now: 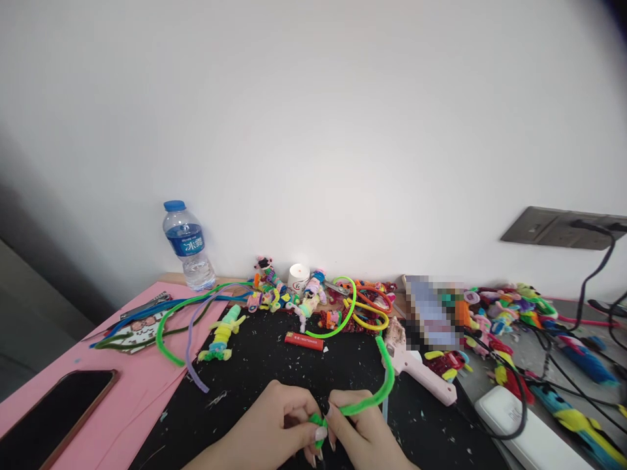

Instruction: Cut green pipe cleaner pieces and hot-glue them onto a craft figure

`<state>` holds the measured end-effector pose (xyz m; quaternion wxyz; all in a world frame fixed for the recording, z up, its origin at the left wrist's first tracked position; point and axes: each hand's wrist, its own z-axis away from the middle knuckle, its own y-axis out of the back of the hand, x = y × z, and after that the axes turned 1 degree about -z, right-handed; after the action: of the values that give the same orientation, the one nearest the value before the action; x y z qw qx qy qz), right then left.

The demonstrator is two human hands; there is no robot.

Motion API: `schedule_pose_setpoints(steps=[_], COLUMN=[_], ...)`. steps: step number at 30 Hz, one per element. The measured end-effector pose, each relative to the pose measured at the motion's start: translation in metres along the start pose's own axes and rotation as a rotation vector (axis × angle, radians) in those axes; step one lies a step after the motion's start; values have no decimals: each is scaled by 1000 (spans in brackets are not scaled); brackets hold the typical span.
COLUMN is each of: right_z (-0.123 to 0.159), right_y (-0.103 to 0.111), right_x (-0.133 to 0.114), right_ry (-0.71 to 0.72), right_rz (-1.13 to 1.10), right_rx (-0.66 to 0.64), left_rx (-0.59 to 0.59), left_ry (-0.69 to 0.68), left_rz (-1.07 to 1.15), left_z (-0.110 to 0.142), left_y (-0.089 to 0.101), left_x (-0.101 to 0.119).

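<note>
At the bottom middle, my left hand (pixel 281 421) pinches a small coiled end of a green pipe cleaner (pixel 388 378). My right hand (pixel 360 424) meets it there, thumb and fingers closed on the same pipe cleaner. From my right hand the free length curves out to the right and up toward the glue gun (pixel 416 372). Part of the coil is hidden by my fingers. Ahead of my hands lies a red lighter (pixel 304 341). To the left stands a yellow and mint fuzzy figure (pixel 224 334) made of pipe cleaners.
A water bottle (pixel 187 245) leans by the wall. Loose pipe cleaners (pixel 169 349) and a phone (pixel 56 418) lie on pink paper at left. Several fuzzy figures (pixel 509 313), cables and a white power bank (pixel 526 424) crowd the right. A paper cup (pixel 298 279) stands behind.
</note>
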<state>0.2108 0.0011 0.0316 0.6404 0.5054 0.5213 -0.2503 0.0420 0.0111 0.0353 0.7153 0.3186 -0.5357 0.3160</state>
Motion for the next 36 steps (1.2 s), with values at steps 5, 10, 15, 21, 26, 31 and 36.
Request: schedule_pose_setpoints(steps=[5,10,15,21,26,31,36], right_z=[0,0,0,3,3,2,2], right_y=[-1,-1,-1,1,4,6,4], right_x=[2,1,-1,-1,3,5,5], right_ry=[33,47,42,-32,-12,-11,52], right_rz=[-13,0,31,-1,60,124,227], right_rx=[-20,-54,-54,165,299,310,282], left_rx=[-65,-84,-83,34,193,231,272], left_ry=[37,32,38,-53,-119,-168,-292], left_rz=[93,81,154,164,196,-130,-416], left_z=[-2,0,2,-1,-5,-5,-1], left_y=[-2,0,0,2,8,12,13], left_x=[-4,1,4,5,4,7,11])
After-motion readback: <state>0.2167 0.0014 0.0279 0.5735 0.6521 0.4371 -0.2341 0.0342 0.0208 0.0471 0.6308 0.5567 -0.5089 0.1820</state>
